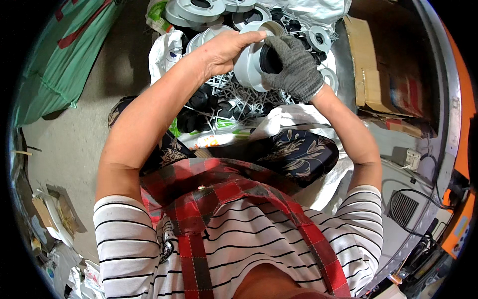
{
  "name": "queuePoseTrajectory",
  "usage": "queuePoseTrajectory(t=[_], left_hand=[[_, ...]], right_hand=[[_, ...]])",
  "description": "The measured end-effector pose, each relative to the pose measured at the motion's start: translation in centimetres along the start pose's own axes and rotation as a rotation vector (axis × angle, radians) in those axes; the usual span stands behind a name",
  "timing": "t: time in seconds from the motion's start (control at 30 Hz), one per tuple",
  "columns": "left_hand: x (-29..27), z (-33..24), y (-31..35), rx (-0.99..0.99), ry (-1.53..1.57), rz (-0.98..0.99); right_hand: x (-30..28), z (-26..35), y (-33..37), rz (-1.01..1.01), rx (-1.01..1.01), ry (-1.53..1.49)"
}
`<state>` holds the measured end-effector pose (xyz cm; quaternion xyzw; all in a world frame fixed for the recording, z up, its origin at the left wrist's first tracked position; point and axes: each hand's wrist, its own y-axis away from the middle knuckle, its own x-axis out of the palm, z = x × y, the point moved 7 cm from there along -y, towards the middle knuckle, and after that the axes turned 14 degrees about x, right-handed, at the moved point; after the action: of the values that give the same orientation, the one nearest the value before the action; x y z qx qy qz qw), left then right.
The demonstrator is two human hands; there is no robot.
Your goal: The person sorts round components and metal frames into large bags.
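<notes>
My bare left hand (228, 52) grips a light grey round plastic part (244, 71), its thumb stretched along the top rim. From the other side my right hand (296, 72), in a dark grey knitted glove, curls around the same part. A black round piece (269, 61) shows in the part's opening, beside the gloved fingers; whether it is fixed there I cannot tell. Both hands are above a heap of thin grey plastic sticks (239, 102) mixed with black round caps (201, 97). Some fingertips of both hands are hidden behind the part.
More grey flanged rings (199, 10) lie at the far side of the heap, and a small grey ring (318, 39) at its right. White sacking (286, 117) surrounds the heap. Cardboard (366, 65) stands to the right, a green sack (62, 65) to the left.
</notes>
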<state>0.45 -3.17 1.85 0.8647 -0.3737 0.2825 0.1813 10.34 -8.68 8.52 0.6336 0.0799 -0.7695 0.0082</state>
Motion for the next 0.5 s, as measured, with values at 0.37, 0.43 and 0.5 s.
queuePoseTrajectory(t=[0.37, 0.43, 0.5], left_hand=[[1.7, -5.7, -0.6, 0.748, -1.201, 0.01], [1.1, -7.6, 0.4, 1.107, -1.834, -0.224], [-0.5, -8.0, -0.4, 0.747, -1.476, -0.315]], right_hand=[[7.9, -12.8, 0.7, 0.626, 1.07, -1.308], [5.5, -16.3, -1.6, 0.154, 0.598, 0.003], [9.6, -20.4, 1.7, 0.618, 0.812, 0.102]])
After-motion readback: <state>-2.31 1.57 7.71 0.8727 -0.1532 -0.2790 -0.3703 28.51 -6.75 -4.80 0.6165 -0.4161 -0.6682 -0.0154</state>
